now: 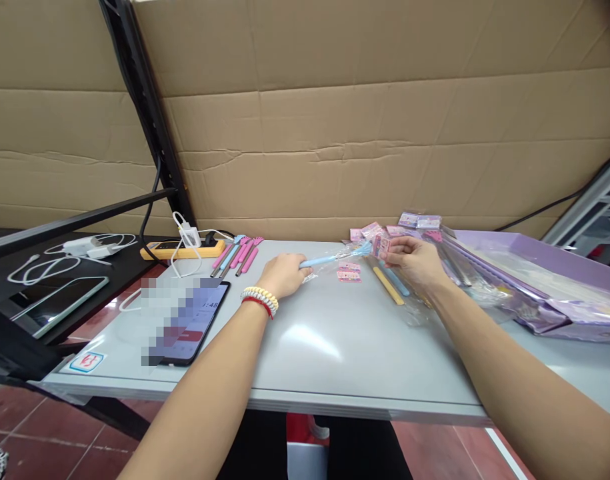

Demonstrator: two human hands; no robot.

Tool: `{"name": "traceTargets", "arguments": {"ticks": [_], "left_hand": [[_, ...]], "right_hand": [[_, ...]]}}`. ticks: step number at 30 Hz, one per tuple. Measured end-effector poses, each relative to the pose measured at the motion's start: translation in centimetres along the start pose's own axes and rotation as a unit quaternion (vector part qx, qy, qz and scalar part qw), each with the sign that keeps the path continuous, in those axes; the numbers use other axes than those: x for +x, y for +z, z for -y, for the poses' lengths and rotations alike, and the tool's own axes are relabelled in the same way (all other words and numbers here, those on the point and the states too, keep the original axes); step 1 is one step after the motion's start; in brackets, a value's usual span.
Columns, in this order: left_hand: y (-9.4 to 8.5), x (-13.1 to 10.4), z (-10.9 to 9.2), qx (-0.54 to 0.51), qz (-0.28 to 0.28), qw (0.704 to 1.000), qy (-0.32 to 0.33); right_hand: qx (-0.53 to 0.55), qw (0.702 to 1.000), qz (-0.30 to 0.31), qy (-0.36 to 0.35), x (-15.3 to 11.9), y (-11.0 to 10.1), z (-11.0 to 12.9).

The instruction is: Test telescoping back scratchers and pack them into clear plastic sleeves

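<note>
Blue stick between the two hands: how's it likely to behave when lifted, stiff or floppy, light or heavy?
The blue stick is probably stiff: it runs straight out from the left hand. Its slim shape suggests light weight. The clear film along it looks thin and crinkled, so that would likely flop.

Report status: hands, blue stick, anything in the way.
Left grip closed on blue stick. Right grip pinching pink card by stick's far end. Loose cards and yellow stick close by, possible clutter.
</note>
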State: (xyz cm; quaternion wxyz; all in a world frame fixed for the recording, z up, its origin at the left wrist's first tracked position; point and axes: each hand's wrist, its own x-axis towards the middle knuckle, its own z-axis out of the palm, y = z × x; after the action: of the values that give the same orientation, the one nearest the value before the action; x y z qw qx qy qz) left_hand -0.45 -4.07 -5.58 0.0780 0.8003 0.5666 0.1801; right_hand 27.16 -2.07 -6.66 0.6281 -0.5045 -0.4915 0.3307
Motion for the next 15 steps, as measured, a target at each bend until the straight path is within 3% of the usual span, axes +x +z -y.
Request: {"name": "traceTargets", "arguments": {"ticks": [15], "left_hand": [[0.29, 0.21, 0.16, -0.005, -0.006, 1.000, 0.006]], "right_hand": [[-0.030, 1.000, -0.005, -0.001, 0.08, 0.20, -0.03]]}}
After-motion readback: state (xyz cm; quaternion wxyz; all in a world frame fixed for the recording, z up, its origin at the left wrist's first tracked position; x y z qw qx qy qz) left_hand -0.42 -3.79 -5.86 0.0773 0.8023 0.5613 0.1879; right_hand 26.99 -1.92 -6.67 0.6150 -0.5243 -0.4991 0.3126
